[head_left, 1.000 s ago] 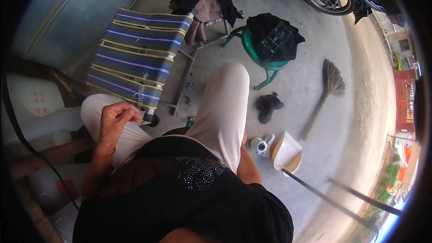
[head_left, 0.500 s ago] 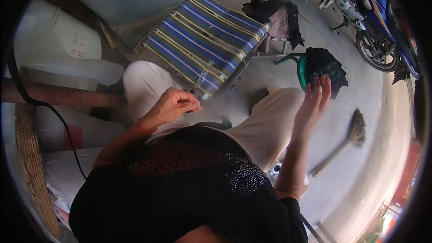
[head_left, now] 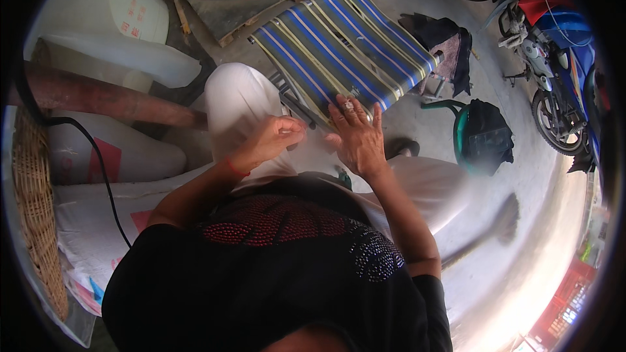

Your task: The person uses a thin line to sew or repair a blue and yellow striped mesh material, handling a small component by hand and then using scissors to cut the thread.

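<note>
"One striped webbing seat (head_left: 365, 45) lay where?"

"Just ahead, the right hand (head_left: 358, 143) spread open over its near edge, the left hand (head_left: 274, 137) pinched closed, contents impossible to tell."

"Any risk?"

"Perhaps a snag, had the right hand pushed into the webbing's gaps."

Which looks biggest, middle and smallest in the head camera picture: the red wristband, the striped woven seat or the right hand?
Largest to smallest, as they look:
1. Striped woven seat
2. Right hand
3. Red wristband
</note>
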Motion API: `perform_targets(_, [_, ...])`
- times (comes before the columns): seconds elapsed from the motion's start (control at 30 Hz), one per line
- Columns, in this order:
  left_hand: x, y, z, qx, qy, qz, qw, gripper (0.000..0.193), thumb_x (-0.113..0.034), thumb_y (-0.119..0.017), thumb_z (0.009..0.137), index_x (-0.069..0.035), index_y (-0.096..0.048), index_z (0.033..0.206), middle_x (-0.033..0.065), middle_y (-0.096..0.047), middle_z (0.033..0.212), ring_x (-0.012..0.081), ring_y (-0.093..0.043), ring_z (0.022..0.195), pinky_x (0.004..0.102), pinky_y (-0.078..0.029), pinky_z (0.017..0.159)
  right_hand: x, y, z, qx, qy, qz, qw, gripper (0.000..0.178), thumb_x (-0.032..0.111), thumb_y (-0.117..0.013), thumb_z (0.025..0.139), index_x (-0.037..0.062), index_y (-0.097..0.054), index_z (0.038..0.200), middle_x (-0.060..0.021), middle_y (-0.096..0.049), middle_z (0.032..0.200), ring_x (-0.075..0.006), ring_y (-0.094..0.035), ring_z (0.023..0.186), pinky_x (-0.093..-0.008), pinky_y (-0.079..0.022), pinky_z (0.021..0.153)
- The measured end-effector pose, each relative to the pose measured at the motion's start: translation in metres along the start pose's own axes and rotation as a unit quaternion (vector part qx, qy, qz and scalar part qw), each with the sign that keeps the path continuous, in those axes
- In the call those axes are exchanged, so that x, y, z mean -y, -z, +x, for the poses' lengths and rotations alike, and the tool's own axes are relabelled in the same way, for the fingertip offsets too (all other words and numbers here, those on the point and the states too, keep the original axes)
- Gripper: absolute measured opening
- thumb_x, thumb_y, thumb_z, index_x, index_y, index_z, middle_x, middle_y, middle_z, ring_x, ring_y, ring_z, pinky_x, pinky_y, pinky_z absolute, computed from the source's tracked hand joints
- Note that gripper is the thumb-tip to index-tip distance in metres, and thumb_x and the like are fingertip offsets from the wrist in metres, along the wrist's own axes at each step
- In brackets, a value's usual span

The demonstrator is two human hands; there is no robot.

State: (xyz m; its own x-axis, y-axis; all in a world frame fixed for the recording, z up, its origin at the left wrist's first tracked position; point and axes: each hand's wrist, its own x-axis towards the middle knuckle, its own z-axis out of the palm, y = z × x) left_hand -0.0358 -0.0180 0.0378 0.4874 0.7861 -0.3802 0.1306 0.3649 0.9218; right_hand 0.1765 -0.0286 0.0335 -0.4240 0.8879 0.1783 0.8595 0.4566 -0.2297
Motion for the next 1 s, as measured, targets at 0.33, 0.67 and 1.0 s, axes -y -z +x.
perform_targets(0.33, [0.006, 0.007, 0.012, -0.032, -0.034, -0.049, 0.998, 0.016, -0.007, -0.052, 0.084, 0.007, -0.057, 0.088, 0.0097, -0.051, 0.107, 0.0095, -0.051, 0.083, 0.0235, -0.041, 0.078, -0.009, -0.044, 0.005, -0.194, -0.367, 0.834, 0.364, 0.040, 0.031, -0.052, 0.085, 0.0090, -0.041, 0.117, -0.0110, -0.046, 0.116, -0.0259, -0.048, 0.104, -0.0459, -0.040, 0.086])
perform_targets(0.67, [0.015, 0.007, 0.007, -0.030, -0.102, -0.010, 0.994, 0.009, 0.000, -0.051, 0.081, 0.007, -0.058, 0.083, 0.0111, -0.048, 0.108, 0.0126, -0.055, 0.082, 0.0243, -0.044, 0.076, 0.001, -0.064, 0.088, -0.289, -0.378, 0.770, 0.425, 0.041, 0.020, -0.061, 0.079, 0.0075, -0.039, 0.112, -0.0084, -0.051, 0.101, -0.0195, -0.052, 0.089, -0.0355, -0.047, 0.075])
perform_targets(1.0, [-0.015, 0.023, 0.016, -0.139, -0.206, 0.075, 0.966, 0.009, -0.002, -0.054, 0.080, 0.005, -0.060, 0.082, 0.0059, -0.057, 0.085, 0.0106, -0.057, 0.076, 0.0219, -0.046, 0.068, -0.020, -0.076, 0.180, -0.151, -0.303, 0.805, 0.487, 0.054, 0.037, -0.057, 0.081, 0.0090, -0.032, 0.119, -0.0083, -0.050, 0.106, -0.0183, -0.051, 0.092, -0.0352, -0.048, 0.077])
